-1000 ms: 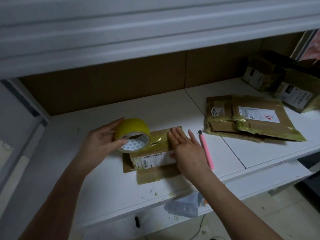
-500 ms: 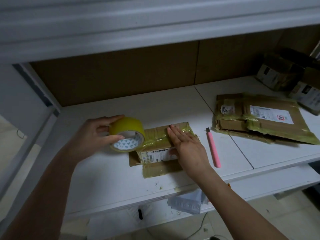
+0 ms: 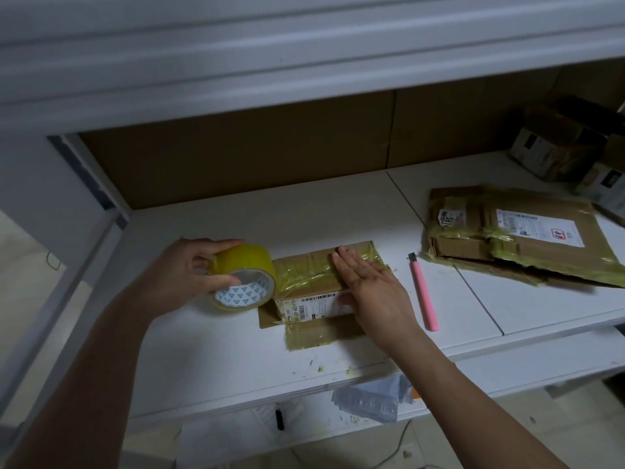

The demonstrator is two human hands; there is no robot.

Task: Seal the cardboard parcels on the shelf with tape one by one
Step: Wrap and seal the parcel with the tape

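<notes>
The small cardboard parcel [image 3: 314, 286] lies near the front edge of the white shelf [image 3: 203, 350], already crossed by several strips of yellow-green tape, with a barcode label facing you on its near side.

Starting at the left, your left hand [image 3: 189, 275] grips the yellow tape roll [image 3: 243, 277], fingers over the top and thumb on its near face; the roll sits against the parcel's left end, and a strip appears to run from it across the top. Your right hand [image 3: 370, 287] lies flat on the parcel's right half, fingers straight and together, holding nothing, pressing the tape down.

You look to be midway through laying one band on this parcel. The next move likely calls for pulling the roll farther over the left edge while the right hand keeps the box from sliding, then freeing the strip.

For that, the pink utility knife [image 3: 422, 292] lies just right of your right hand. Farther right sits a flat taped parcel [image 3: 527, 238] with a white label, and more cardboard boxes [image 3: 554, 147] stand at the back corner.
</notes>
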